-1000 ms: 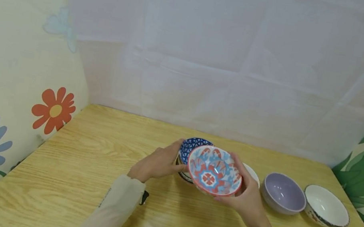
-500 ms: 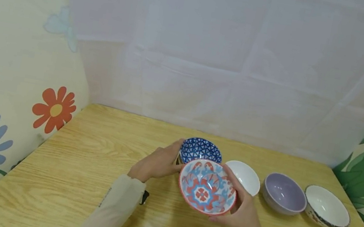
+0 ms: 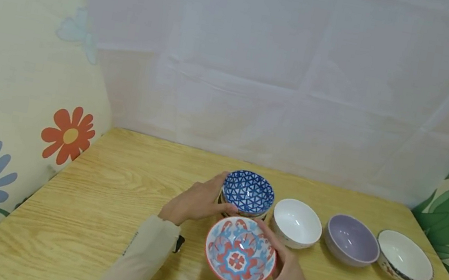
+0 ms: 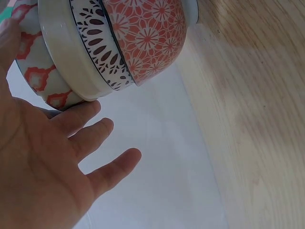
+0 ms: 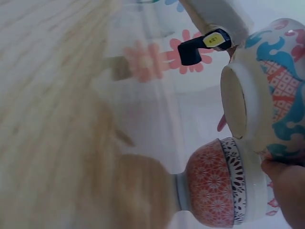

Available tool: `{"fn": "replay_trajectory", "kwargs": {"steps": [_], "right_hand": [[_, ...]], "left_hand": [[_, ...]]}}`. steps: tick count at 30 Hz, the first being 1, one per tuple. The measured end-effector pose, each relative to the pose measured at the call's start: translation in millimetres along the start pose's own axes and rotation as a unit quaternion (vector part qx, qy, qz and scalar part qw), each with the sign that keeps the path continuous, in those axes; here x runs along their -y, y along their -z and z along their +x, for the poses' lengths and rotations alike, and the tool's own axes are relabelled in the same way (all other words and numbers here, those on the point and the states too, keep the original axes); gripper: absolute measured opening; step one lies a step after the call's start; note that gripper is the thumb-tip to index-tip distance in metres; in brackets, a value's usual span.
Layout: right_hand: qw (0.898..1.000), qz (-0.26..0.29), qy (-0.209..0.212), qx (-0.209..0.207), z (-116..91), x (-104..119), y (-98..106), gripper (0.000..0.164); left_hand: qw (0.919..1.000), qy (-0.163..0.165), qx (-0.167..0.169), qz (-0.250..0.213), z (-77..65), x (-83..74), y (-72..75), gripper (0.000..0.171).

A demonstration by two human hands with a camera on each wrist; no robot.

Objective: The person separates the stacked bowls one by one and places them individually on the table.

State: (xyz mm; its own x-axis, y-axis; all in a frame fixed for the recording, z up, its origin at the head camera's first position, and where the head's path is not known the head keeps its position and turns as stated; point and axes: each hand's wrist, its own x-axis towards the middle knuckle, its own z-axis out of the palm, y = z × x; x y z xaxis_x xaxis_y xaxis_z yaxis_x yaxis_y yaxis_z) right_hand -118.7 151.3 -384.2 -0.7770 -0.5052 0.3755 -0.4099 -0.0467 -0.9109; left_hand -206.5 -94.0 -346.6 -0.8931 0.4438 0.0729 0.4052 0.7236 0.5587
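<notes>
A bowl with a red and blue flower pattern (image 3: 239,253) is held off the table, tilted with its inside facing me. My right hand (image 3: 285,278) grips it at its right side, thumb below and fingers along the far rim. Just behind it stands a stack of bowls (image 4: 147,43), with a blue triangle-patterned bowl (image 3: 248,191) on top. Around the left side of that top bowl lies my left hand (image 3: 196,200), thumb at the near rim. In the left wrist view its outer fingers (image 4: 114,171) are spread away from the stack.
To the right of the stack a white bowl (image 3: 297,223), a purple bowl (image 3: 352,240) and a white bowl with a dark rim (image 3: 404,257) stand in a row on the wooden table (image 3: 133,174). A white cloth (image 3: 238,62) hangs behind the table.
My right hand has brought the flowered bowl toward me and slightly left, away from the stack. The blue bowl and white bowl now show fully. My left hand stays at the stack.
</notes>
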Motion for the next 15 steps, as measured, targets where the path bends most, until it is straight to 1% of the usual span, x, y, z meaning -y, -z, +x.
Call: {"fn": "replay_trajectory", "kwargs": {"steps": [4, 6, 9, 13, 15], "right_hand": [[0.999, -0.03, -0.017, 0.013, -3.4, -5.4, -2.5, 0.109], [0.999, -0.033, -0.024, 0.019, -4.4, -7.9, -3.5, 0.109], [0.999, -0.022, -0.035, 0.026, -5.4, -11.2, -4.5, 0.108], [0.998, -0.032, -0.042, 0.029, -6.0, -15.5, -5.4, 0.108], [0.997, -0.047, -0.045, 0.032, -6.3, -17.5, -6.1, 0.107]], "left_hand": [[0.9999, 0.012, 0.006, -0.002, -0.1, 0.0, -0.7, 0.094], [0.9998, 0.016, 0.007, -0.002, 0.0, -0.1, -1.1, 0.094], [0.9998, 0.017, 0.007, -0.001, 0.4, -0.1, -1.7, 0.094], [0.9998, 0.019, 0.006, 0.003, 0.3, 0.1, -1.6, 0.093], [0.9998, 0.019, 0.005, 0.005, 0.2, -0.1, -1.1, 0.093]]}}
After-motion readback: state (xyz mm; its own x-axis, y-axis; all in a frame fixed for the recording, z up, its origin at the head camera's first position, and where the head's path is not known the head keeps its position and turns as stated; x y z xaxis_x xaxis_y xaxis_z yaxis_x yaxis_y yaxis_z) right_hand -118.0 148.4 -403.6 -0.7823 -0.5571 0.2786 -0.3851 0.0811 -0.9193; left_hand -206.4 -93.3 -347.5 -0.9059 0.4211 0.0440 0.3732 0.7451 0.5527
